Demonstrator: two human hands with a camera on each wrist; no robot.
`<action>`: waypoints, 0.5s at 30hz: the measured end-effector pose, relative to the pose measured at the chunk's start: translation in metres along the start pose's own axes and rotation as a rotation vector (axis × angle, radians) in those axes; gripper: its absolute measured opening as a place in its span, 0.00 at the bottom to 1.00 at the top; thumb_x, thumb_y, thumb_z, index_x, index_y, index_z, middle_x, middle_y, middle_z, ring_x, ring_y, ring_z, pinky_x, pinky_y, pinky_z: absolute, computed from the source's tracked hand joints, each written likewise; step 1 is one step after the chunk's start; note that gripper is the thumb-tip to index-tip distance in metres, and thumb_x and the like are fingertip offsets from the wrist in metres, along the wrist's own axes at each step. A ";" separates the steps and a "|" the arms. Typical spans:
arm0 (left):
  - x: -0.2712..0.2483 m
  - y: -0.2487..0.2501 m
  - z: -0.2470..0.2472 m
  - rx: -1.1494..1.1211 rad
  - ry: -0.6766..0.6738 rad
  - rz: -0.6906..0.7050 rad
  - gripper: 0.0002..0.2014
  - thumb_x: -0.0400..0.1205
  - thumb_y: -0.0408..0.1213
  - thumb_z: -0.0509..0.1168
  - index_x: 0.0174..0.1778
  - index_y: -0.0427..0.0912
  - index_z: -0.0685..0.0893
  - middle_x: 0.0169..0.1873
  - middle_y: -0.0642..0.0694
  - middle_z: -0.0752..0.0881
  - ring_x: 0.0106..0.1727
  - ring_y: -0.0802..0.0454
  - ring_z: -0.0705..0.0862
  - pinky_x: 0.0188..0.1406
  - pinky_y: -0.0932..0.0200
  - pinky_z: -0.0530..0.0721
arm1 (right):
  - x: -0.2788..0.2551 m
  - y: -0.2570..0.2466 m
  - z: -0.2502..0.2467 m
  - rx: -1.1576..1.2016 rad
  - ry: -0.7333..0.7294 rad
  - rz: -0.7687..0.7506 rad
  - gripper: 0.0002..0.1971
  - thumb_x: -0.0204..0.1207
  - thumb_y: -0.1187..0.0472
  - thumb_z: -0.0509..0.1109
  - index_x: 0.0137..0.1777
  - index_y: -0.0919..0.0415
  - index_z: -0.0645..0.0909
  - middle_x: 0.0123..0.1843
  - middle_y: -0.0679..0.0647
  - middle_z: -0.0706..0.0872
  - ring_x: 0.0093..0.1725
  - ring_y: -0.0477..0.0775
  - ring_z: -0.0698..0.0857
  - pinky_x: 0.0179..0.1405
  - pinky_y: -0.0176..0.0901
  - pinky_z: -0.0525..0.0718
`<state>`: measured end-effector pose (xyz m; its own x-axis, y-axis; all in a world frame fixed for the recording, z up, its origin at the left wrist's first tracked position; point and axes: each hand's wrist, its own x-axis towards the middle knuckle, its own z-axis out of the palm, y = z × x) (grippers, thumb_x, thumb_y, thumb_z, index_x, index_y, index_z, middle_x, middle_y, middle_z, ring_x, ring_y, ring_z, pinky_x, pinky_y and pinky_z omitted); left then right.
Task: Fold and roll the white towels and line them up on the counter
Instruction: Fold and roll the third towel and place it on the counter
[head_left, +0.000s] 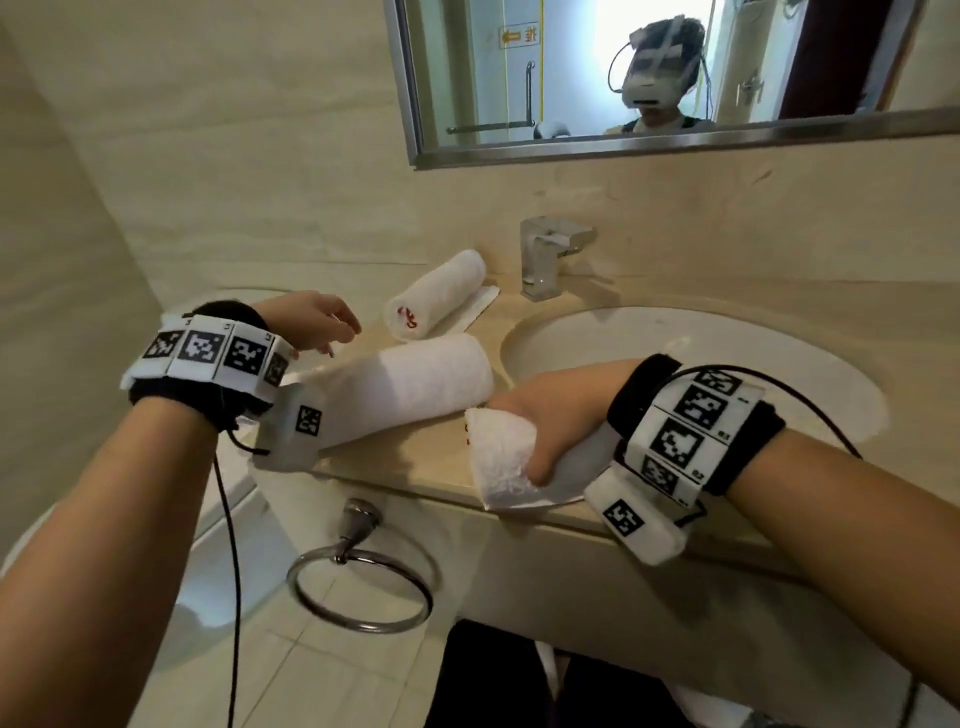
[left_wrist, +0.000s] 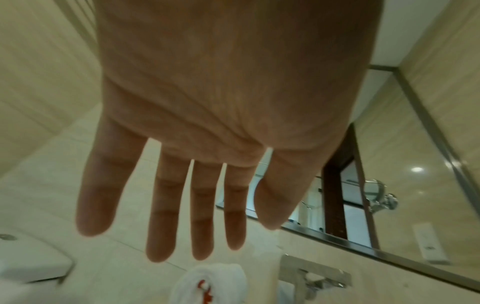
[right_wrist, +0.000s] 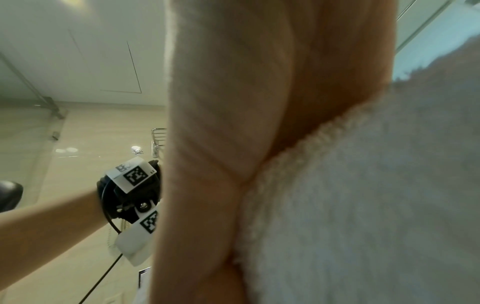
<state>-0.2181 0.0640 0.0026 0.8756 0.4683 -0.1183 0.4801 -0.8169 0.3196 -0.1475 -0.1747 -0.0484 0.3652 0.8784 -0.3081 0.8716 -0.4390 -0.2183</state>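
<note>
Two rolled white towels lie on the beige counter (head_left: 415, 457): a small one with red lettering (head_left: 436, 293) near the back wall and a thicker one (head_left: 410, 387) in front of it. My right hand (head_left: 540, 410) grips a third rolled towel (head_left: 501, 460) at the counter's front edge; in the right wrist view this towel (right_wrist: 363, 195) fills the frame beside my palm. My left hand (head_left: 317, 319) hovers above the left end of the thick roll, holding nothing. The left wrist view has its fingers (left_wrist: 166, 205) straight and spread, the small roll (left_wrist: 207, 283) below.
A white sink basin (head_left: 675, 364) lies to the right of the rolls, with a chrome faucet (head_left: 550, 254) behind it. A chrome towel ring (head_left: 358, 587) hangs under the counter front. A toilet (head_left: 223, 519) stands at the left. A mirror (head_left: 623, 73) hangs above.
</note>
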 end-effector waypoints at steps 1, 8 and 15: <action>-0.001 -0.011 -0.003 -0.021 0.000 -0.028 0.14 0.84 0.34 0.59 0.65 0.38 0.78 0.63 0.38 0.81 0.52 0.47 0.79 0.30 0.64 0.71 | 0.009 -0.007 -0.001 -0.019 0.000 -0.022 0.32 0.67 0.59 0.77 0.70 0.57 0.70 0.59 0.52 0.80 0.57 0.52 0.77 0.57 0.44 0.77; -0.008 -0.062 0.008 -0.053 -0.174 -0.170 0.21 0.85 0.39 0.58 0.75 0.43 0.69 0.71 0.43 0.73 0.70 0.45 0.72 0.55 0.59 0.70 | 0.049 -0.033 -0.004 -0.053 -0.034 -0.109 0.34 0.66 0.57 0.78 0.71 0.53 0.69 0.65 0.51 0.78 0.64 0.52 0.76 0.65 0.49 0.74; -0.010 -0.078 0.033 -0.484 -0.159 -0.162 0.13 0.85 0.41 0.56 0.64 0.46 0.72 0.57 0.43 0.78 0.57 0.45 0.78 0.45 0.53 0.83 | 0.065 -0.038 -0.004 -0.045 -0.038 -0.127 0.37 0.63 0.52 0.78 0.72 0.51 0.68 0.66 0.49 0.79 0.65 0.52 0.77 0.68 0.54 0.74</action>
<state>-0.2621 0.1117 -0.0522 0.8074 0.4882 -0.3314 0.5636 -0.4719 0.6780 -0.1556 -0.0997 -0.0561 0.2391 0.9181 -0.3159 0.9241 -0.3151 -0.2163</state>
